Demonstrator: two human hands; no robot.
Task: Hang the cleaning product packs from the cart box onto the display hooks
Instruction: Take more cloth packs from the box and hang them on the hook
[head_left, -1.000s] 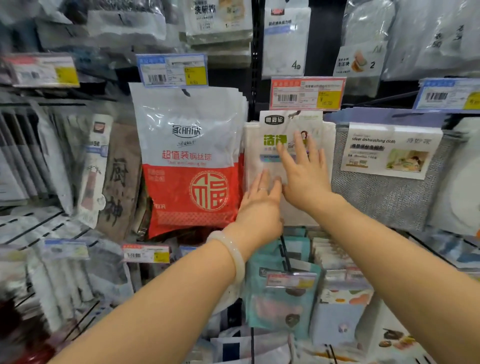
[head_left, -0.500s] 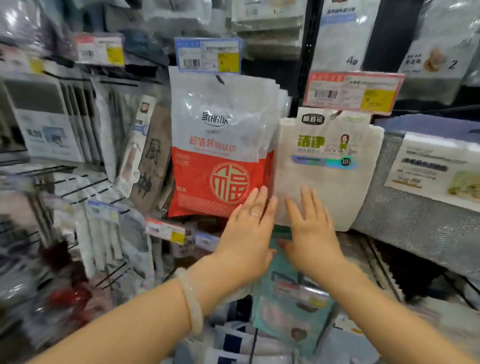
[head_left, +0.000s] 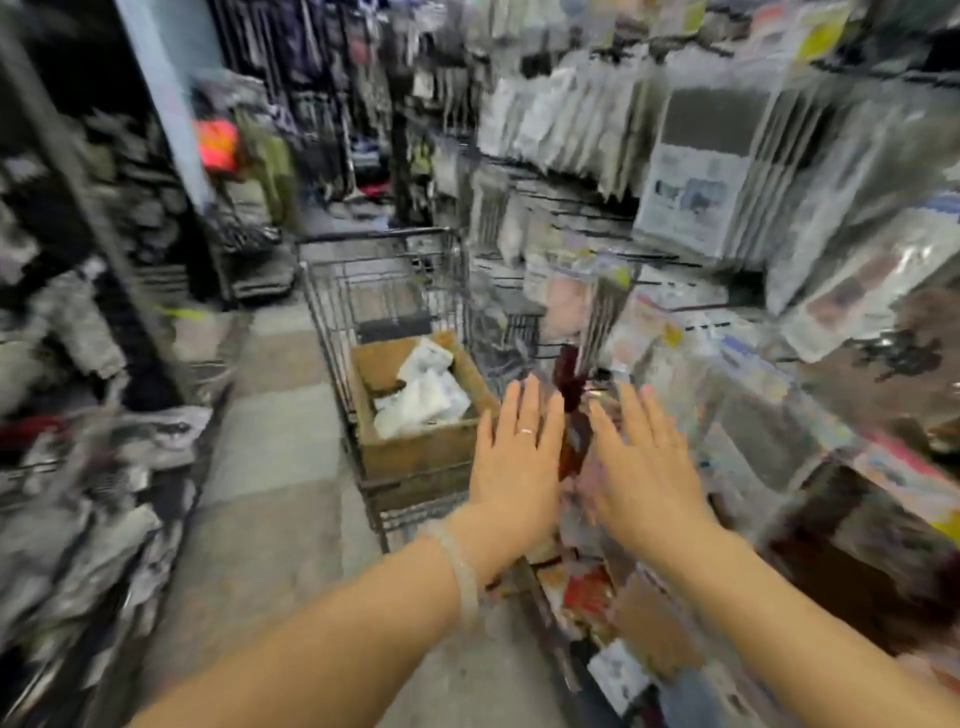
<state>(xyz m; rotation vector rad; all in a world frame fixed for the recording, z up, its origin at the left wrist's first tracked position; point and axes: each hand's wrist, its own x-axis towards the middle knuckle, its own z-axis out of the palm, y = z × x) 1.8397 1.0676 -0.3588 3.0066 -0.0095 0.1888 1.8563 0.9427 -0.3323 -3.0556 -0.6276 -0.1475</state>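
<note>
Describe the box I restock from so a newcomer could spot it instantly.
Look down the aisle to the dark wire shopping cart standing beside the hanging displays. Inside its basket sits a brown cardboard box, open at the top. It alone holds loose white product packs; both open hands hover just before it.

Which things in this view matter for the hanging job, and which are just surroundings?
Job:
- cardboard box in the wire cart
- white packs inside the box
- left hand and right hand, both open and empty
- display rack on the right

Surroundings:
- goods on the left
- orange item far back
- floor tiles
</note>
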